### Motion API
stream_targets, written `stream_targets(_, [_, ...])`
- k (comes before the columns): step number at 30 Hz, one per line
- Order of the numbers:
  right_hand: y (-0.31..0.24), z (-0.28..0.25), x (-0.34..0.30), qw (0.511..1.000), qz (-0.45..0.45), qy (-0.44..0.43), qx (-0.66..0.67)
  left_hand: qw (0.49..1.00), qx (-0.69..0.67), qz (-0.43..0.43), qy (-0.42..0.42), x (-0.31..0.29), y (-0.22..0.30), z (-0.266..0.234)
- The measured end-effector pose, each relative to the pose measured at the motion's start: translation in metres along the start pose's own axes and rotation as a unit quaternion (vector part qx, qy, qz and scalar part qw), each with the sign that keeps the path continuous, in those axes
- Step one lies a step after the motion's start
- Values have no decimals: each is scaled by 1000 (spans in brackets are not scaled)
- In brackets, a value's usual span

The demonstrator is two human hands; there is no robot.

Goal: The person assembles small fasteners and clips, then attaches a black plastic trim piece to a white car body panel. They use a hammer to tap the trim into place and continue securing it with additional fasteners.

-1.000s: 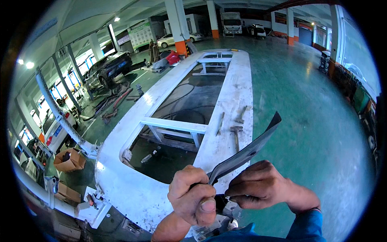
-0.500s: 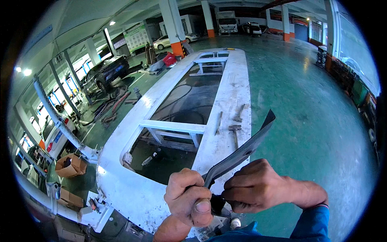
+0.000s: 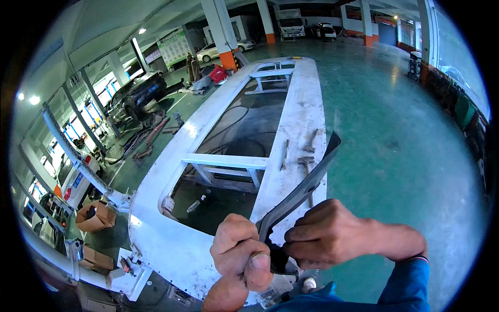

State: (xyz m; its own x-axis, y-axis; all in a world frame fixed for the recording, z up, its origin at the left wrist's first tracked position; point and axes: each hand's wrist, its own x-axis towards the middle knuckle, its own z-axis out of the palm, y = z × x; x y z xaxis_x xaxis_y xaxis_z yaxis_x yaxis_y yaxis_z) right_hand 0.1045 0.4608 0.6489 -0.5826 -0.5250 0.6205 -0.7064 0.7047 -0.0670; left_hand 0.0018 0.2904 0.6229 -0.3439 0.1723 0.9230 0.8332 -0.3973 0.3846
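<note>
Left hand (image 3: 240, 255) fisted round the lower end of a dark bent metal strip (image 3: 301, 190), right hand (image 3: 325, 236) pinching it just beside (strip angles up past both), white vehicle roof frame (image 3: 176, 244) underneath, hammer (image 3: 305, 165) lying beyond the knuckles

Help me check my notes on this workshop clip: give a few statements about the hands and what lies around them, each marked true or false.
1. Both hands grip one dark bent strip. True.
2. The right hand wears a glove. False: it is bare, with a blue sleeve at the wrist.
3. Hand tools lie on the white frame. True.
4. The left hand rests flat on the frame. False: it is closed on the strip's lower end.
5. The floor is red. False: it is green.
</note>
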Motion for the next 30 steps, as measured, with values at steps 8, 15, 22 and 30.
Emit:
stream_targets(8, [-3,-15,19,998,21,33,53,1000,-10,7,6,20,-1,0])
stream_targets(15, [4,-13,27,998,14,46,49,998,-18,27,-50,32,-10,-7])
stream_targets(22, [8,-14,34,999,19,15,23,999,-34,7,-41,29,-18,-15])
stream_targets(30, [13,-8,38,999,15,-35,0,1000,7,-26,-17,25,-16,-17])
